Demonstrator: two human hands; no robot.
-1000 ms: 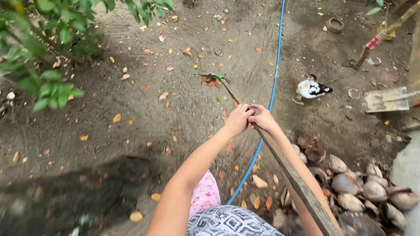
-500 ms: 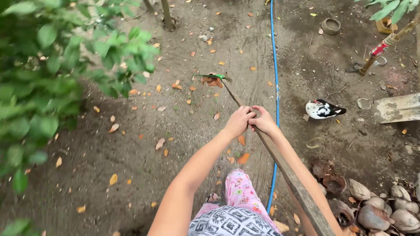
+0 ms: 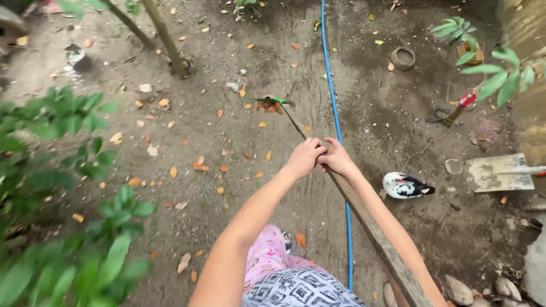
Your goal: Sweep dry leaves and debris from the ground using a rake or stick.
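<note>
Gripping the wooden rake handle point(image 3: 364, 219) side by side, the left hand point(image 3: 304, 157) and right hand point(image 3: 337, 157) hold its green head point(image 3: 274, 102) on far dirt, left of the blue hose point(image 3: 335, 122).

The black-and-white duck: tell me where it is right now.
In the head view the duck sits on the dirt at the right, past the blue hose, just right of the wooden rake handle and left of the flat grey slab.

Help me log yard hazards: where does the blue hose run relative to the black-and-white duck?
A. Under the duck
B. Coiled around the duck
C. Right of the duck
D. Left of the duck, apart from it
D: the blue hose runs up the dirt left of the black-and-white duck, with bare ground between them.
</note>
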